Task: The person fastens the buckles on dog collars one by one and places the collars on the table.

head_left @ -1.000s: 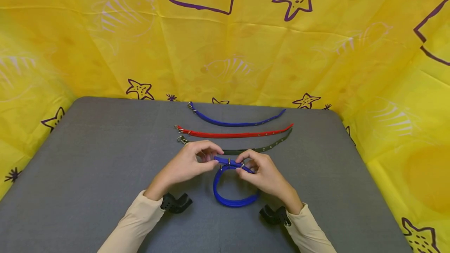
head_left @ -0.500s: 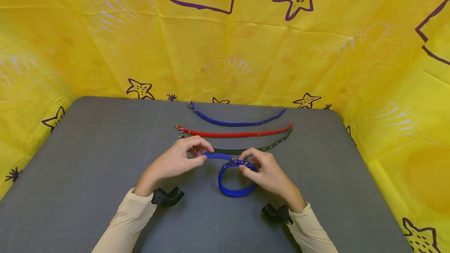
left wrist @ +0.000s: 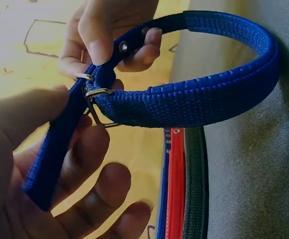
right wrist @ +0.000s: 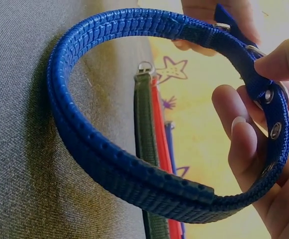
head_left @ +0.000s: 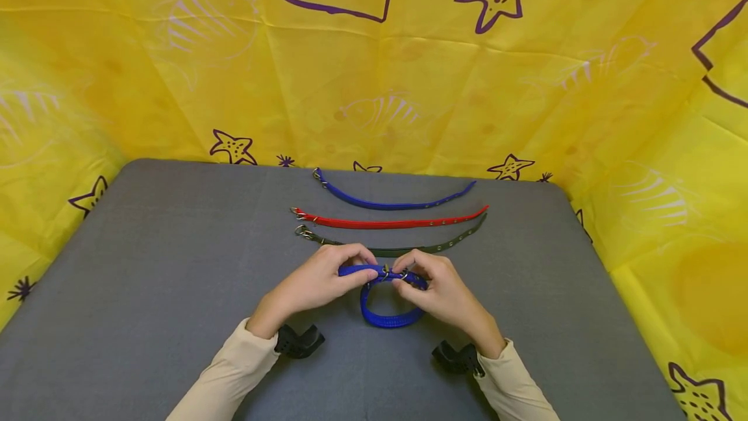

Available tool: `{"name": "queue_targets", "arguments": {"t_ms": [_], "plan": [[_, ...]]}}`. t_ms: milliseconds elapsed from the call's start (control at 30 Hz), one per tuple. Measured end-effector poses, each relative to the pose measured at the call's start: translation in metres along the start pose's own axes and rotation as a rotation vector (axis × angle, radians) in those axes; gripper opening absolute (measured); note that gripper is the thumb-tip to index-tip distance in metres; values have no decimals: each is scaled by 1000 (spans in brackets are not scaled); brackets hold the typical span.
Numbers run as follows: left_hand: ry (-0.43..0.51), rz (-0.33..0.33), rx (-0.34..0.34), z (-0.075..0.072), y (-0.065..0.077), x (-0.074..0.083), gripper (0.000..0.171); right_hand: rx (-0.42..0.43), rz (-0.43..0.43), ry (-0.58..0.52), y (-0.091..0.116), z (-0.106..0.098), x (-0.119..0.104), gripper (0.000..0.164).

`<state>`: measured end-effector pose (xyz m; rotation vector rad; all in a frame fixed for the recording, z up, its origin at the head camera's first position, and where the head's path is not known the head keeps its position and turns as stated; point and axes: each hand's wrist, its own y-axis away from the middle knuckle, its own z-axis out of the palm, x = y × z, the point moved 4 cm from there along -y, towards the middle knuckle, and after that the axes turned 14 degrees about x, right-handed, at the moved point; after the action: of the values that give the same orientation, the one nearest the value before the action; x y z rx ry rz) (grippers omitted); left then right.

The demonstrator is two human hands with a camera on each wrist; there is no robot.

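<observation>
A blue dog collar, its strap threaded through a metal buckle, forms a loop between both hands over the table's middle. My left hand pinches the strap's free end between thumb and fingers, just left of the buckle; the tip hangs past the thumb in the left wrist view. My right hand pinches the collar right of the buckle, at the metal ring. Metal eyelets line the strap beside the right fingers. The loop's padded part hangs toward the grey table.
Behind the hands, a dark green collar, a red collar and another blue collar lie stretched out in rows on the grey table. A yellow patterned cloth encloses the table's back and sides.
My left hand first drew the strap's end leftward, making the loop smaller, then came back right, close to the buckle. My right hand stayed nearly in place.
</observation>
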<state>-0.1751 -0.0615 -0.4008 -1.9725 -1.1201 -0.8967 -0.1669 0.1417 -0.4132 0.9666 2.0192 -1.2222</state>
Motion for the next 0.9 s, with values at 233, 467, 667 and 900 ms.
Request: {"name": "queue_targets", "arguments": {"t_ms": [233,467,667,900], "plan": [[-12,-19,-25,-6,1,-1,15,1,22,42,0,0,0,20],[-23,-46,-110,-10,3,-5,16,-9,16,32,1,0,1,19],[-19,-76,-156,-8,4,-6,13,-1,-20,42,0,0,0,18],[1,-69,-158,0,2,-6,17,-8,-91,66,0,2,-6,17]]}}
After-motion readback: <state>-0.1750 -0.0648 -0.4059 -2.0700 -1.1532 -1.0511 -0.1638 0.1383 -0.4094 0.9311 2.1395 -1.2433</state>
